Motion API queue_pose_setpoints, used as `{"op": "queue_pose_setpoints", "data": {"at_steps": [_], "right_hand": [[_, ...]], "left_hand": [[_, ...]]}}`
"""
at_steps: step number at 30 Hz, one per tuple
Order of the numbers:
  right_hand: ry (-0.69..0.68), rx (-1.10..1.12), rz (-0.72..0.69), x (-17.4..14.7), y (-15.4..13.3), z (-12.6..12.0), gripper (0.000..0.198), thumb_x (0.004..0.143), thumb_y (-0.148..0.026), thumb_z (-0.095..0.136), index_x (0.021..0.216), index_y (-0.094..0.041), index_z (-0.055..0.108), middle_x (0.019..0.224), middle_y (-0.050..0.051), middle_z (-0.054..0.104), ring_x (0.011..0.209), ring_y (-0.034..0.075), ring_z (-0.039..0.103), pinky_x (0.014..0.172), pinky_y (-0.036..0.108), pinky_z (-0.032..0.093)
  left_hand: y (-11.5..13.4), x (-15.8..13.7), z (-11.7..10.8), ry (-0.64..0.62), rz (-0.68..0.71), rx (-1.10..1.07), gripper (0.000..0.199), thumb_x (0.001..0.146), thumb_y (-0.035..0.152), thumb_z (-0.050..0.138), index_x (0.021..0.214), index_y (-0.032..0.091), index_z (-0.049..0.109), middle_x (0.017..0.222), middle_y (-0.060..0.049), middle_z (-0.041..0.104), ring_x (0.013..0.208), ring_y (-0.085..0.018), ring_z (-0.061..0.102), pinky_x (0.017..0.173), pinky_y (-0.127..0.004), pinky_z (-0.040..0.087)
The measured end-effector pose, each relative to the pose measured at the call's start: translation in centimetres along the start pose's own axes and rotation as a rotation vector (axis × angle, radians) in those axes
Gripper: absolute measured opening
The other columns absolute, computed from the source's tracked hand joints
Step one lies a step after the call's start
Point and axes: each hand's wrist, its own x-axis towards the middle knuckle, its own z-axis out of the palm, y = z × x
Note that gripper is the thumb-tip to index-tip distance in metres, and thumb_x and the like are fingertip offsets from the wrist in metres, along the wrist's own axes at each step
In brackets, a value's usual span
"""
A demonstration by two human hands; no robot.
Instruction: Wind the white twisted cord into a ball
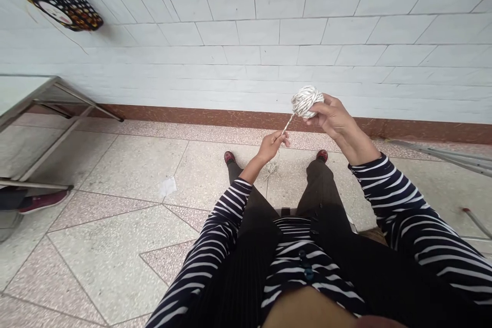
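Observation:
A ball of white cord with dark flecks [306, 102] is held up in my right hand [335, 119], its fingers and thumb closed round the ball's right side. From the ball a twisted strand [288, 123] runs down and left, looking taut, to my left hand [271, 144]. There my fingers are pinched on the strand. On the floor below, between my feet, lies a loose tangle of the same cord [271, 167]. My left hand is above and slightly in front of that tangle. Part of the strand below the left hand is hard to make out.
At the left stands a metal-legged table [26, 92], with another person's dark red shoe [44, 202] beside it. A dark patterned bag [65, 6] hangs on the white tiled wall [265, 2]. White paper [168, 186] lies on the floor. Metal legs [442, 154] stand at the right.

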Motion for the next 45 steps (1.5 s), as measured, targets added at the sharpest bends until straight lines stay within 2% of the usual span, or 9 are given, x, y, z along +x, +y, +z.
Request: {"op": "queue_pose_setpoints", "data": {"at_steps": [7,15,19,22,25,28,34,41,45], "right_hand": [[-0.079,0.141,0.077,-0.1,0.5,0.4,0.023,0.067,-0.023,0.07,0.088,-0.017,0.063,0.074,0.003,0.066,0.061,0.013,0.061,0.05,0.023,0.053],[-0.084,0.191,-0.04,-0.1,-1.9,-0.6,0.024,0.068,-0.02,0.071,0.091,-0.021,0.063,0.079,0.001,0.069,0.063,0.013,0.062,0.05,0.022,0.054],[-0.122,0.1,0.082,-0.5,-0.5,0.7,0.041,0.065,-0.018,0.077,0.104,-0.021,0.063,0.091,0.003,0.072,0.066,0.014,0.066,0.05,0.022,0.057],[-0.158,0.01,0.226,-1.2,1.7,2.4,0.044,0.063,-0.014,0.077,0.105,-0.02,0.063,0.096,0.004,0.071,0.069,0.015,0.068,0.05,0.022,0.059],[-0.181,-0.019,0.263,-1.7,3.2,3.5,0.04,0.064,-0.014,0.075,0.102,-0.019,0.063,0.095,0.004,0.07,0.067,0.015,0.067,0.049,0.023,0.059],[-0.187,-0.006,0.243,-1.9,3.5,3.5,0.041,0.064,-0.016,0.076,0.103,-0.019,0.064,0.093,0.003,0.07,0.065,0.014,0.067,0.048,0.023,0.058],[-0.144,0.062,0.23,-2.1,3.5,2.5,0.034,0.064,-0.018,0.076,0.096,-0.018,0.065,0.082,0.003,0.072,0.061,0.015,0.067,0.05,0.024,0.058],[-0.066,0.062,0.117,-0.8,1.9,0.1,0.029,0.069,-0.023,0.075,0.095,-0.019,0.062,0.079,0.003,0.072,0.061,0.015,0.066,0.053,0.026,0.058],[0.004,-0.113,0.176,1.0,2.5,-1.4,0.035,0.065,-0.027,0.077,0.094,-0.018,0.059,0.073,0.004,0.07,0.059,0.016,0.065,0.054,0.029,0.057]], "left_hand": [[-4.7,-2.7,-1.7,-0.067,-0.151,0.084,0.04,0.091,0.046,0.046,0.075,0.015,0.066,0.089,-0.008,0.072,0.091,-0.02,0.064,0.092,-0.032,0.044],[-6.4,-5.5,-3.5,-0.037,-0.398,0.196,0.032,0.092,0.037,0.045,0.092,0.014,0.067,0.08,-0.008,0.073,0.086,-0.022,0.066,0.092,-0.036,0.047],[-4.9,-4.0,-3.9,0.112,-0.391,0.267,0.029,0.086,0.029,0.058,0.11,0.017,0.067,0.118,-0.013,0.069,0.112,-0.026,0.06,0.101,-0.04,0.043],[-1.1,-1.3,-3.4,0.19,-0.185,0.127,0.045,0.086,0.029,0.06,0.129,0.018,0.058,0.136,-0.011,0.059,0.121,-0.025,0.056,0.099,-0.036,0.045],[2.8,0.9,-2.3,0.182,0.04,-0.147,0.043,0.082,0.031,0.066,0.123,0.017,0.063,0.125,-0.01,0.066,0.112,-0.025,0.061,0.096,-0.035,0.048],[4.5,1.5,-1.2,0.16,-0.015,-0.252,0.034,0.078,0.035,0.069,0.102,0.012,0.071,0.099,-0.009,0.074,0.092,-0.024,0.067,0.084,-0.036,0.054],[2.7,0.2,-0.6,0.027,-0.173,-0.317,0.032,0.078,0.041,0.068,0.083,0.01,0.068,0.073,-0.006,0.069,0.068,-0.018,0.066,0.061,-0.03,0.056],[-0.4,-4.9,0.9,-0.113,-0.303,-0.167,0.033,0.088,0.044,0.055,0.075,0.014,0.059,0.065,-0.002,0.063,0.059,-0.012,0.06,0.06,-0.024,0.052],[0.2,-7.7,1.0,-0.184,-0.273,0.067,0.029,0.092,0.036,0.047,0.073,0.016,0.058,0.065,0.0,0.062,0.061,-0.012,0.058,0.062,-0.022,0.047]]}}
